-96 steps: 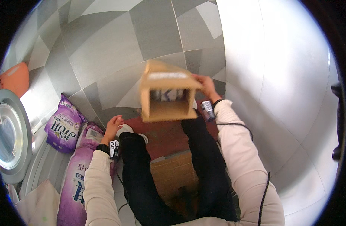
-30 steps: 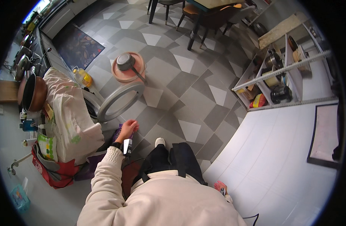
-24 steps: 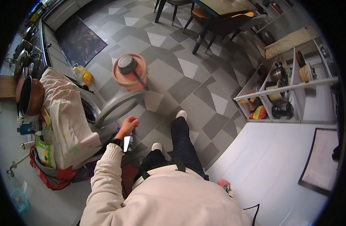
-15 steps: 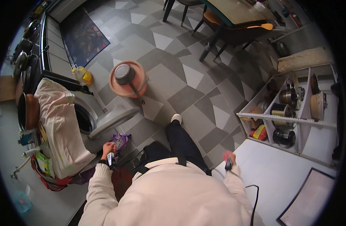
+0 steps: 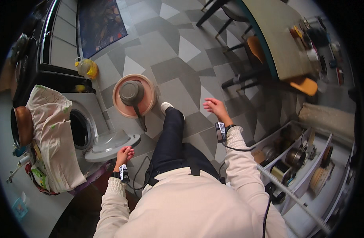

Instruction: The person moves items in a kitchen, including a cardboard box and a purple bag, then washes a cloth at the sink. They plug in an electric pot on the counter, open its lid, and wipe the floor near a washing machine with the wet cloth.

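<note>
My left hand [image 5: 124, 154] hangs beside the open round door [image 5: 110, 147] of a front-loading washing machine [image 5: 95, 109]. Its fingers are curled in, and nothing shows in them. Out over the tiled floor reaches my right hand [image 5: 215, 109], fingers stretched and apart, holding nothing. Both wrists carry a small strapped device with a cable. Ahead of me, a grey long-handled pot [image 5: 131, 93] rests on top of a round pink tub [image 5: 151, 104], its handle pointing back towards me. Neither hand touches the pot or the tub.
A yellow-capped oil jug [image 5: 86, 68] stands on the floor by the black cabinet. Cloth [image 5: 57, 135] drapes over the washing machine. At the right is a white rack [image 5: 293, 186] holding pots and jars. A table [image 5: 277, 43] with chairs fills the far right.
I have stepped forward and the view has shifted. My right hand has swung from beside the white surface out over the floor, its fingers spreading. The purple bag has left view near my left hand.
</note>
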A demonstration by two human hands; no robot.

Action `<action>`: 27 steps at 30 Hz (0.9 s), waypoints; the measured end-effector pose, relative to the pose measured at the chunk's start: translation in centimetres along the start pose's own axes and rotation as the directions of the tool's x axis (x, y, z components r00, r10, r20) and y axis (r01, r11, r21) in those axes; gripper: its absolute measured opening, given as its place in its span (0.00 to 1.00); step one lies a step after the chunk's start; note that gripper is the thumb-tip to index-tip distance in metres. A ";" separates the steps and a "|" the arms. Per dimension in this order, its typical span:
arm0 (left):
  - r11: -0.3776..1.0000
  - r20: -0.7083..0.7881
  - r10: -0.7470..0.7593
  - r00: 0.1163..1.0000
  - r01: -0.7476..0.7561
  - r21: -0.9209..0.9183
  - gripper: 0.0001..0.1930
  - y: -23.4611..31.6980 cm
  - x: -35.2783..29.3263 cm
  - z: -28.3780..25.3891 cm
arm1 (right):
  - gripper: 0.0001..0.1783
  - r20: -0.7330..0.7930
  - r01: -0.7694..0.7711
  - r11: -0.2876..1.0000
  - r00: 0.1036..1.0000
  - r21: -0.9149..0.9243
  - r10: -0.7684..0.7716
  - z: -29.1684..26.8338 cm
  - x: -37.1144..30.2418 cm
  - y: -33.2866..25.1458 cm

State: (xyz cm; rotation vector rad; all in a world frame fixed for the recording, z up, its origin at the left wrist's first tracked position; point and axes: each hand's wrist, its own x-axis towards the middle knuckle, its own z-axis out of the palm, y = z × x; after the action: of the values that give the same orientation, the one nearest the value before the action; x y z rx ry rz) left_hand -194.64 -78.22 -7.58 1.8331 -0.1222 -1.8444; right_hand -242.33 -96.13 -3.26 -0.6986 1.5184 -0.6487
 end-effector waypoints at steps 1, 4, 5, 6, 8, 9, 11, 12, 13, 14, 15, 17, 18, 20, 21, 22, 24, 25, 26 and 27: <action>0.999 -0.029 -0.013 1.000 0.011 -0.044 0.10 0.6 0.9 0.6 | 0.14 0.036 -0.033 0.999 0.999 -0.025 0.034 0.2 1.7 -0.8; 0.992 -0.114 0.011 0.993 -0.025 -0.126 0.10 1.6 1.8 2.5 | 0.14 0.007 -0.176 0.982 0.984 -0.068 0.177 0.4 6.8 -2.4; 0.990 -0.157 0.005 0.988 -0.027 -0.137 0.10 2.4 2.0 3.1 | 0.14 -0.028 -0.217 0.972 0.976 -0.085 0.216 0.9 9.0 -3.1; 0.987 -0.133 0.035 0.991 -0.056 -0.153 0.10 2.8 1.7 3.9 | 0.14 -0.029 -0.222 0.969 0.975 -0.108 0.220 1.4 10.9 -3.6; 0.982 -0.140 0.000 0.990 -0.027 -0.188 0.09 3.7 1.2 5.7 | 0.14 0.045 -0.222 0.972 0.973 -0.073 0.226 2.6 14.5 -4.5; 0.972 -0.116 0.006 0.993 -0.034 -0.234 0.09 4.1 1.0 6.6 | 0.14 0.046 -0.241 0.967 0.969 -0.078 0.245 3.1 16.4 -4.9; 0.966 -0.185 -0.048 0.982 -0.002 -0.259 0.09 4.5 0.7 8.8 | 0.15 0.168 -0.223 0.969 0.957 -0.105 0.238 4.0 20.1 -5.4; 0.958 -0.209 -0.076 0.975 0.014 -0.285 0.09 5.0 0.9 9.6 | 0.15 0.203 -0.227 0.962 0.945 -0.148 0.255 5.0 22.2 -5.6; 0.952 -0.242 -0.066 0.968 -0.011 -0.306 0.09 5.4 1.2 10.5 | 0.15 0.217 -0.242 0.948 0.934 -0.205 0.285 6.0 24.3 -5.6; 0.942 -0.269 -0.075 0.960 -0.020 -0.334 0.09 5.5 1.3 11.3 | 0.15 0.237 -0.233 0.943 0.927 -0.238 0.289 7.1 26.3 -5.4; 0.931 -0.303 -0.086 0.949 -0.032 -0.364 0.09 5.6 1.4 12.1 | 0.15 0.254 -0.230 0.935 0.920 -0.269 0.300 8.1 28.4 -5.1; 0.932 -0.353 -0.086 0.931 -0.050 -0.358 0.10 5.6 2.3 13.9 | 0.15 0.268 -0.201 0.888 0.905 -0.413 0.330 10.4 32.8 -4.1; 0.927 -0.374 -0.102 0.922 -0.048 -0.371 0.10 5.3 2.9 14.8 | 0.14 0.272 -0.198 0.880 0.901 -0.432 0.337 11.6 34.8 -3.2; 0.916 -0.390 -0.152 0.908 -0.018 -0.400 0.09 4.6 4.7 16.1 | 0.15 0.307 -0.043 0.836 0.919 -0.547 0.248 13.8 38.5 -0.8; 0.903 -0.389 -0.194 0.901 0.009 -0.429 0.09 4.0 5.9 16.7 | 0.15 0.304 0.016 0.791 0.928 -0.612 0.216 14.8 40.1 0.7; 0.894 -0.384 -0.221 0.897 0.029 -0.447 0.09 3.2 7.1 17.3 | 0.15 0.344 0.078 0.788 0.923 -0.611 0.175 15.6 41.5 2.4; 0.889 -0.419 -0.274 0.866 0.062 -0.453 0.09 1.3 9.4 17.9 | 0.15 0.333 0.098 0.741 0.927 -0.664 0.176 17.1 44.1 6.2; 0.884 -0.434 -0.309 0.846 0.087 -0.459 0.09 0.1 10.9 18.5 | 0.15 0.377 0.162 0.708 0.912 -0.687 0.158 17.3 45.7 8.0; 0.883 -0.442 -0.303 0.844 0.074 -0.464 0.10 -1.0 11.9 18.7 | 0.15 0.384 0.182 0.658 0.906 -0.731 0.176 17.6 46.8 9.9; 0.867 -0.440 -0.330 0.835 0.084 -0.491 0.10 -2.1 12.6 18.9 | 0.15 0.378 0.191 0.603 0.904 -0.775 0.200 17.8 47.6 11.9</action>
State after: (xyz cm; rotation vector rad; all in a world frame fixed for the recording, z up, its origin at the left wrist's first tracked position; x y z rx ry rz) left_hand -212.48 -87.42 -18.49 1.9640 0.6837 -1.2878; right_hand -226.81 -124.21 -44.42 -1.4253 1.3341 0.2789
